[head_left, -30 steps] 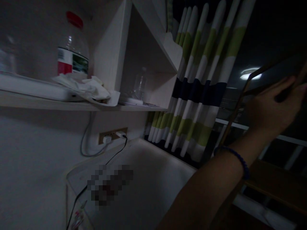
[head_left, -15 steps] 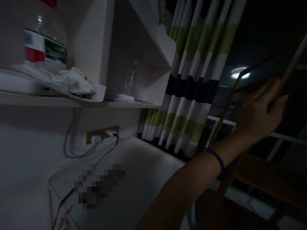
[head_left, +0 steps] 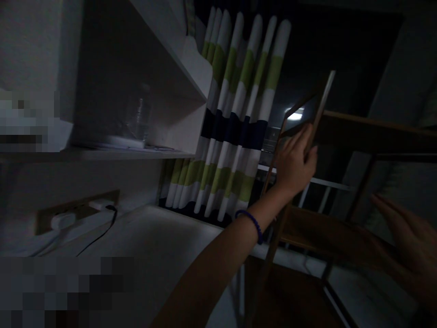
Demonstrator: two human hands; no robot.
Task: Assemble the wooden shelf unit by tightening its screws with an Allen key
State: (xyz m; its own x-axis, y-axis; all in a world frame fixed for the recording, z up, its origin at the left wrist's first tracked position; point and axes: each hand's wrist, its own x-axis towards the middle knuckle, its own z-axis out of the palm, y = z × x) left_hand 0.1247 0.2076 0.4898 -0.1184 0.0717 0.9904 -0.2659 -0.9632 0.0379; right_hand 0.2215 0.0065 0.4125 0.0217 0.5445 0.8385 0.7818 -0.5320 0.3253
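Note:
My left hand [head_left: 294,165], with a blue bead bracelet on its wrist, is closed around the slim upright post of a brown shelf rack [head_left: 325,98]. The post leans to the right at its top. Its thumb shows on the right side of the post, the fingers on the left. My right hand [head_left: 414,248] is at the right edge, dark and slightly blurred. Its fingers are stretched out and hold nothing, in front of the rack's middle tier [head_left: 314,223]. The rack's lower tier [head_left: 283,291] lies below my left forearm.
A striped curtain [head_left: 235,132] hangs behind the rack. White wall shelves [head_left: 164,155] at the left hold a clear bottle [head_left: 139,114]. Under them are a socket strip [head_left: 80,207] with plugs and a white desk top [head_left: 153,246]. A pale railing [head_left: 327,183] stands beyond.
The view has swung right, so the shelves, curtain and left hand sit farther left. My left hand still holds the post. My right hand has come into view with more of the rack.

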